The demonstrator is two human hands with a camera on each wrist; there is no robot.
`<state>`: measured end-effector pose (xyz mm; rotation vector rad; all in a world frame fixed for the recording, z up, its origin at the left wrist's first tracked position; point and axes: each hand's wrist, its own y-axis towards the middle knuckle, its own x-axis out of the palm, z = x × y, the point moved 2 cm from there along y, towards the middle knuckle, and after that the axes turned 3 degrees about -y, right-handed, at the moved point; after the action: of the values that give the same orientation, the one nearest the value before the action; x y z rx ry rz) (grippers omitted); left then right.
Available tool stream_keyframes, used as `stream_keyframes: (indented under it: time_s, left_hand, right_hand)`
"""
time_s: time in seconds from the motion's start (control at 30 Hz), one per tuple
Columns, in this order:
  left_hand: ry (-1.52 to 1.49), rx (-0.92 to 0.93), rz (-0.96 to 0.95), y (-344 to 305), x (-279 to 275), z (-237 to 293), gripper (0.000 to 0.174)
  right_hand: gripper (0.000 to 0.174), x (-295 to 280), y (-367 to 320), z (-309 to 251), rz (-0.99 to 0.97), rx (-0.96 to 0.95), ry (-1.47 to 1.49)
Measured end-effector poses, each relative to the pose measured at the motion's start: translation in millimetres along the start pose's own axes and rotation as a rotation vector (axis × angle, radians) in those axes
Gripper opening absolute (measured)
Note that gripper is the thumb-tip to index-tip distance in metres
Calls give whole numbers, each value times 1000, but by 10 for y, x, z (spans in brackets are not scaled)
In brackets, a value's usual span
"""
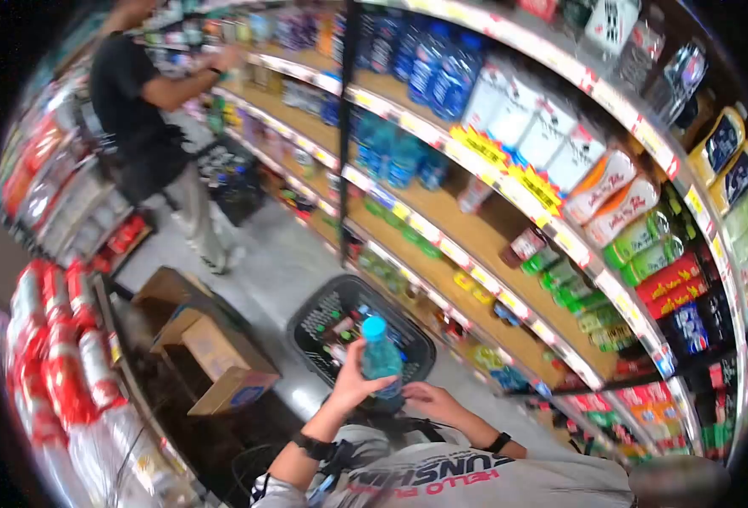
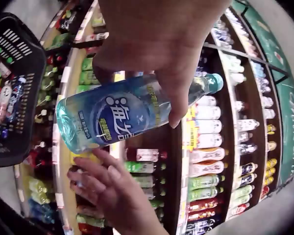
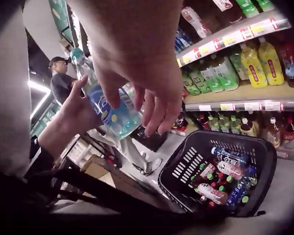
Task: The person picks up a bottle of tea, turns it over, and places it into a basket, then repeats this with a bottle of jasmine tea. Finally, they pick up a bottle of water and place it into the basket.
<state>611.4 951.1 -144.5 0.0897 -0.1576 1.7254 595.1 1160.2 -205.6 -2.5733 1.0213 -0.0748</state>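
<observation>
My left hand [image 1: 354, 378] grips a clear blue drink bottle [image 1: 382, 360] with a turquoise cap, its thumb and fingers wrapped around the upper body. The left wrist view has the bottle [image 2: 122, 111] lying across the picture, its blue label facing the camera. Close by the bottle's base is my right hand [image 1: 436, 401], fingers loosely spread and not wrapped around it. In the right wrist view, the fingers of that hand [image 3: 137, 73] overlap the bottle's lower part [image 3: 121, 117]. A black shopping basket [image 1: 306, 317] stands on the floor below, with several bottles inside.
Drink shelves [image 1: 442, 199] run along the right side, full of bottles and price tags. Another person [image 1: 149, 118] in a dark shirt stands farther along the aisle. An open cardboard box [image 1: 221, 347] and red-and-white packs [image 1: 69, 372] are on the left.
</observation>
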Motion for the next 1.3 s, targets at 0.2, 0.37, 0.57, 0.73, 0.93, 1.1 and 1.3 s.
stream_keyframes:
  time_s: [0.2,0.37,0.57,0.73,0.93,1.1,1.3]
  left_hand:
    - [25,137,29,-239,260,591,62]
    - [169,205,-140,-268,493,827,60]
    - [193,56,-655,-16,764,1260,58]
    - [420,183,-739,340,737,1160,62]
    - [252,54,-796,1073,474,926,60]
    - [551,381,-529,1775,221,765,62]
    - [315,394,-476,2284,225,482,34]
  right_hand:
    - [34,-304,-74,-800,86,-311,-131]
    - [49,-529,-216,-1303,146,-571,142]
    - [68,-748,-643,-1857,-61,-420,49]
    - [60,-746,-613,-1869,174,-420,-428]
    - [48,-729,-121,-1761,429,-380,-390]
    - [43,-888,614,-1806,672,-462,-183]
    - [56,-1503,1819,-1713,998,-390,-469]
